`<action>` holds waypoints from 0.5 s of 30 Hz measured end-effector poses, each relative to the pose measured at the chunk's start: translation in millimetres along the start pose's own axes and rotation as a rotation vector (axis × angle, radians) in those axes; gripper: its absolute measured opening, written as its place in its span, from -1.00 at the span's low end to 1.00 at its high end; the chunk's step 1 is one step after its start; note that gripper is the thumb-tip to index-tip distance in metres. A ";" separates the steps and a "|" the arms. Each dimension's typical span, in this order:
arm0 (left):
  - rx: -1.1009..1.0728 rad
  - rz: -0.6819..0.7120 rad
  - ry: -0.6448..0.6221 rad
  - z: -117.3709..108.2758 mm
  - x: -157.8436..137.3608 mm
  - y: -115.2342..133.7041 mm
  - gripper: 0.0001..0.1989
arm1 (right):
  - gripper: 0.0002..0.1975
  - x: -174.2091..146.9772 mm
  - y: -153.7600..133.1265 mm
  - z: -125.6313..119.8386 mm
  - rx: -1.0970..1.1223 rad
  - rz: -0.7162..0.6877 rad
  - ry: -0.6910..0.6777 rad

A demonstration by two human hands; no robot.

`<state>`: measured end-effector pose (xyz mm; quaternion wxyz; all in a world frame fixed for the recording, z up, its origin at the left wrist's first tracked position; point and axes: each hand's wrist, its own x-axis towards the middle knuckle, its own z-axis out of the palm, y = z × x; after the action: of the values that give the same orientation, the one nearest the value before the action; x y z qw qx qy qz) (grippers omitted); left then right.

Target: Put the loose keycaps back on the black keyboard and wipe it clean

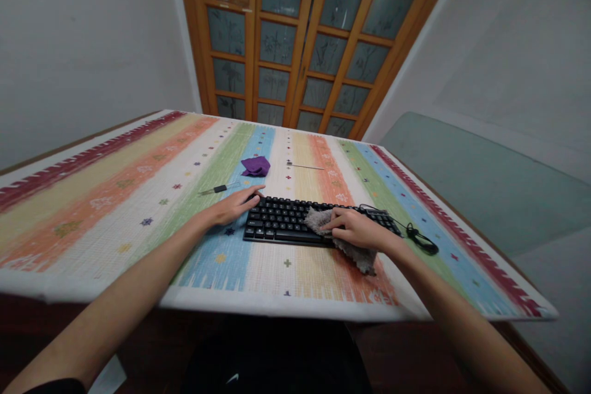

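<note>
A black keyboard [281,220] lies flat on the striped tablecloth, its keys facing up. At its upper left corner rests my left hand [234,205], fingers stretched out and touching the edge. My right hand [351,226] is closed on a grey fluffy cloth [318,219] and presses it onto the keys right of the middle. Part of the cloth hangs over the keyboard's front edge onto the table. Hand and cloth hide some of the right-hand keys. The keyboard's black cable [422,240] lies bundled at the right.
Behind the keyboard lie a crumpled purple cloth [255,166] and a thin metal rod [307,166]. A small tool with a black middle [220,189] lies to the left of the purple cloth. Wooden doors with glass panes [277,37] stand beyond the table [221,300].
</note>
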<state>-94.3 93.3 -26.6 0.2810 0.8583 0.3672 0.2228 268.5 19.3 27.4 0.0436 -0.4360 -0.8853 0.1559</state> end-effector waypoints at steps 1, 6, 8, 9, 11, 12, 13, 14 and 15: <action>0.002 0.000 0.000 0.0 0.1 -0.2 -0.36 | -0.60 0.5 -1.3 -1.6 -0.007 0.000 -0.004; -0.002 -0.015 -0.012 -0.3 0.8 0.7 -0.34 | -0.64 6.0 -11.1 -11.0 -0.043 0.003 -0.020; -0.001 -0.015 -0.010 -0.4 1.0 0.8 -0.34 | -0.64 11.3 -16.9 -13.0 -0.064 0.025 0.038; 0.000 -0.011 -0.008 -0.4 0.9 0.6 -0.35 | -0.63 14.8 -20.5 -12.9 -0.071 0.031 0.079; 0.001 -0.004 -0.005 -0.4 0.8 0.4 -0.36 | -0.61 23.6 -29.7 -10.4 -0.072 0.018 0.153; 0.001 -0.004 -0.004 -0.4 0.6 0.5 -0.36 | -0.61 28.7 -35.2 -7.9 -0.072 0.001 0.182; 0.003 -0.006 -0.004 -0.5 0.4 0.8 -0.36 | -0.62 34.1 -41.2 -4.7 -0.077 -0.025 0.205; 0.004 -0.009 -0.004 -0.5 0.2 1.3 -0.35 | -0.63 39.7 -47.3 -0.8 -0.090 -0.055 0.222; 0.002 -0.013 -0.003 -0.6 0.0 1.9 -0.35 | -0.64 45.1 -53.4 3.6 -0.109 -0.080 0.236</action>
<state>-93.6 92.3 -24.9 0.2822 0.8566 0.3723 0.2191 199.5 23.4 38.1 0.1297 -0.4172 -0.8979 0.0535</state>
